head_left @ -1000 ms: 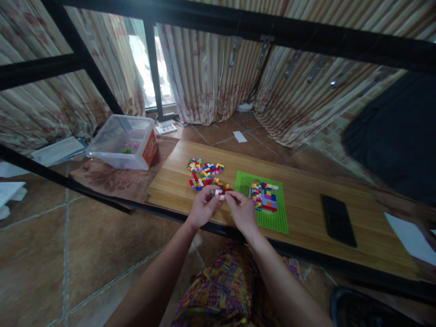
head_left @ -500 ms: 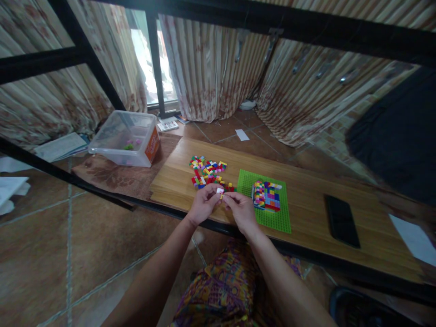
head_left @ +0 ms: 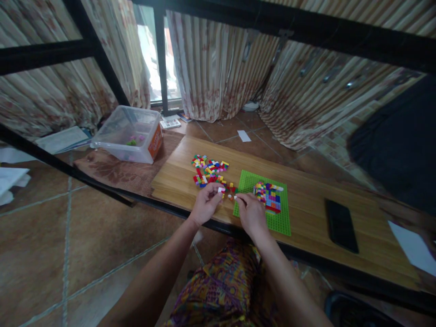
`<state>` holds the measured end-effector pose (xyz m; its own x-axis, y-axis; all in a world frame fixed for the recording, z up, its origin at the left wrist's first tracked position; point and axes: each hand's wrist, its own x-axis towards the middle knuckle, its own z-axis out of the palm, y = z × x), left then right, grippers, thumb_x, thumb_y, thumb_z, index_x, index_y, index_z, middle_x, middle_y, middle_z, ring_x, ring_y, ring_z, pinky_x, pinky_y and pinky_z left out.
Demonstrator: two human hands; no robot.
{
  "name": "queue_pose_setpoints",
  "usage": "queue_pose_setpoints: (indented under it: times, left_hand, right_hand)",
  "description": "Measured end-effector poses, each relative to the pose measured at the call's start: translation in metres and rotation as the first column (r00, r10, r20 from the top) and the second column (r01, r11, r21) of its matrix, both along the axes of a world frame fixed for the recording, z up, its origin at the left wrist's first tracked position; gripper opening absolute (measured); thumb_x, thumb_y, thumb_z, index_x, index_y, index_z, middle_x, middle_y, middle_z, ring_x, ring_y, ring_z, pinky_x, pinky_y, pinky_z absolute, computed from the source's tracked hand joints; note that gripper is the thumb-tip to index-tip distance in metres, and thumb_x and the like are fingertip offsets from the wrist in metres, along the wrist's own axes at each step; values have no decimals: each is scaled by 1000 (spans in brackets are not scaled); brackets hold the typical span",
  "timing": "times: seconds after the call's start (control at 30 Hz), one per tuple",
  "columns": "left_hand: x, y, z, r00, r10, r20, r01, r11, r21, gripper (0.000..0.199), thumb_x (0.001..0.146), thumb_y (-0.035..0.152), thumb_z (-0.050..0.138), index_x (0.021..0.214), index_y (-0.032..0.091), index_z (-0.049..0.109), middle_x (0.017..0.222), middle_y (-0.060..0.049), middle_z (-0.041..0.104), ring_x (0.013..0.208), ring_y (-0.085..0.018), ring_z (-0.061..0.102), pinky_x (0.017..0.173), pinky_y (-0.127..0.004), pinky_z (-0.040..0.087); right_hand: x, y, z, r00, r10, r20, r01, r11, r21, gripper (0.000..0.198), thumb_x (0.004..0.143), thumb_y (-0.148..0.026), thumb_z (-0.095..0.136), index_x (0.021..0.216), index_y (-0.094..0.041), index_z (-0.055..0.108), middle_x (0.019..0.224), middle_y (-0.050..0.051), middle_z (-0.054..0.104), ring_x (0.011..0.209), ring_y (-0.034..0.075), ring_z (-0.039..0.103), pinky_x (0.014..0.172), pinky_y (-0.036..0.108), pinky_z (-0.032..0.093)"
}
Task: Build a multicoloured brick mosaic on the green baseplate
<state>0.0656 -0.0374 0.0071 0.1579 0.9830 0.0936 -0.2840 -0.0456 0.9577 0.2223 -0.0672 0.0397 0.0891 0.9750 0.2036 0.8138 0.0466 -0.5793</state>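
Between the thumb and fingers of my left hand (head_left: 206, 203) is a small cluster of toy bricks (head_left: 221, 191), white on top with pink and yellow below. My right hand (head_left: 252, 212) is closed in a pinch at the left edge of the green baseplate (head_left: 283, 222). A small white toy brick (head_left: 235, 197) shows at its fingertips. On the baseplate stands a multicoloured brick structure (head_left: 271, 200), partly behind my right hand. Loose toy bricks (head_left: 210, 168) lie in a heap beyond my left hand.
The wooden table (head_left: 306, 204) also bears a black phone (head_left: 341, 225) on the right. White paper (head_left: 410, 243) lies near its right end. A clear plastic bin (head_left: 126, 152) with a few pieces stands at the left. A dark metal bar (head_left: 211, 9) crosses above.
My right hand has moved right, away from the brick cluster, and now pinches a white brick by the baseplate. My left hand keeps the cluster. The view has shifted slightly.
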Motion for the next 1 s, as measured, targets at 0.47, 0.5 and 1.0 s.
queue_pose_setpoints:
  times: [0.47,0.5,1.0]
  left_hand:
    - [0,-1,-1,999,19,-29,-18,999,45,23,81,34,68,94,17,62,77,1,58,65,-10,51,63,-23,43]
    - [0,-1,-1,1000,13,-26,-12,999,46,23,81,34,68,94,17,61,77,1,58,65,-10,51,63,-23,44]
    - [1,-2,1,1000,-9,3,9,1000,22,29,80,40,70,95,17,61,74,2,58,62,-10,51,61,-24,43]
  right_hand:
    - [-10,11,-5,984,26,174,-10,996,-90,22,91,-18,53,93,-15,75,91,9,71,87,21,63,82,31,43]
    - [-11,12,-5,983,28,182,-11,995,-96,22,91,-19,53,93,-15,75,91,9,70,87,21,63,82,31,43]
    - [-15,21,5,961,78,264,-44,990,-135,27,92,-17,47,95,-16,74,94,9,69,89,22,62,82,31,41]
